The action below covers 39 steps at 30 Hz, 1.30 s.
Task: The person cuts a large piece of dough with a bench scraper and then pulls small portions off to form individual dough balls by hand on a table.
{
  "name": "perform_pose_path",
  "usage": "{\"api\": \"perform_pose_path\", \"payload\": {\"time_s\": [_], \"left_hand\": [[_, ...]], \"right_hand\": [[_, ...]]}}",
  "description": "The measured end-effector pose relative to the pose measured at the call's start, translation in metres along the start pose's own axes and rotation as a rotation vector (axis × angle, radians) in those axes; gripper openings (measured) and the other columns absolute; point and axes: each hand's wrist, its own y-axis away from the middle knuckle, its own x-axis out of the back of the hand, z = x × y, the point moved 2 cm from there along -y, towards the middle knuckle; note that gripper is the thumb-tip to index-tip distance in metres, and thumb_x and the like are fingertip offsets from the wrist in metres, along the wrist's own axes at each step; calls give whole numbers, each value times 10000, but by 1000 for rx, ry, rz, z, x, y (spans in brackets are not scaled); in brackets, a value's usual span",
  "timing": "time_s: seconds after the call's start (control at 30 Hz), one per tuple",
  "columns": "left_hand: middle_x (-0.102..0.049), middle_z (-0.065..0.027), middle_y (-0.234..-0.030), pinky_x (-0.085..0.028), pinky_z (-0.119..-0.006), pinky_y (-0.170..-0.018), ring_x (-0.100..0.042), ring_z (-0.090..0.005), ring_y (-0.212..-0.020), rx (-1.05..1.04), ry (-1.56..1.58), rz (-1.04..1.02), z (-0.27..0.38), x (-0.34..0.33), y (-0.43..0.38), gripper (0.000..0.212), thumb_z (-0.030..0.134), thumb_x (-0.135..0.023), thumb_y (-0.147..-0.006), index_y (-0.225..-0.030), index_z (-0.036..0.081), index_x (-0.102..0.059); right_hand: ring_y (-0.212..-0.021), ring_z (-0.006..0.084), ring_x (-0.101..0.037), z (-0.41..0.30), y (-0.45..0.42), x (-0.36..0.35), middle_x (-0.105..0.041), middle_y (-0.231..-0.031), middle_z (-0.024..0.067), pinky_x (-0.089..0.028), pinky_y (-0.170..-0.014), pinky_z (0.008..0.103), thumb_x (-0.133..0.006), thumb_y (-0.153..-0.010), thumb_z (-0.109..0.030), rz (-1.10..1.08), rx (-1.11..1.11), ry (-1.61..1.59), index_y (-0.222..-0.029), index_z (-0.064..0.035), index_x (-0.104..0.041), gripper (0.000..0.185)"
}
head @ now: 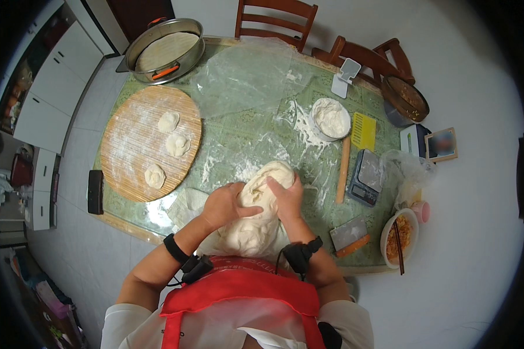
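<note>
A large mass of pale dough (249, 233) lies at the table's near edge, its far end raised into a long lobe. My left hand (227, 203) grips the left side of that lobe, thumb across its top. On the opposite side my right hand (287, 196) clasps it, thumb pressing into the far part. Creases show in the dough between the two hands. A pale cloth (187, 205) lies partly hidden by my left hand. Loose flour (246, 168) is scattered on the green tabletop just beyond the dough.
At left, a round slatted board (126, 144) bears three dough pieces (177, 145). A steamer pot (170, 72) stands behind it. To the right are a flour bowl (332, 118), rolling pin (343, 170), digital scale (365, 178), dough scraper (350, 235) and filling bowl with chopsticks (399, 240). Clear plastic sheeting (244, 78) lies ahead.
</note>
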Motion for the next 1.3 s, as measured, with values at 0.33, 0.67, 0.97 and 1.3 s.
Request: {"api": "perform_pose_path", "payload": {"time_s": [0.33, 0.67, 0.97, 1.3], "left_hand": [[-649, -216, -912, -501, -422, -744, -626, -381, -839, -33, 68, -5, -5, 3, 2, 606, 508, -744, -697, -1028, 14, -630], [-645, -205, -952, -498, -414, -769, -620, -372, -880, -74, 87, 3, -9, 0, 5, 610, 495, -748, -701, -1068, 23, -626], [-646, -190, -947, -495, -414, -769, -617, -369, -881, -107, 114, 17, -9, -1, 6, 600, 478, -748, -702, -1078, 26, -626], [-648, -177, -941, -495, -411, -768, -617, -364, -878, -96, 128, -3, -7, 3, 6, 597, 473, -748, -704, -1084, 30, -624]], "right_hand": [[-916, 237, -616, -9, -10, 15, -606, -1052, 125, -522, -803, 362, -660, -819, -66, 97, -176, -471, -1151, 22, -541, 364], [-688, 203, -589, -54, -20, 27, -604, -938, 127, -500, -574, 325, -650, -818, -65, 41, -138, -389, -1127, 20, -546, 337], [-692, 199, -574, -96, -22, 16, -593, -940, 132, -484, -552, 315, -631, -820, -34, -21, -59, -369, -1154, 23, -517, 358], [-782, 199, -623, -137, -29, 13, -604, -997, 119, -534, -628, 316, -672, -765, 13, -121, 24, -229, -1173, 45, -506, 442]]}}
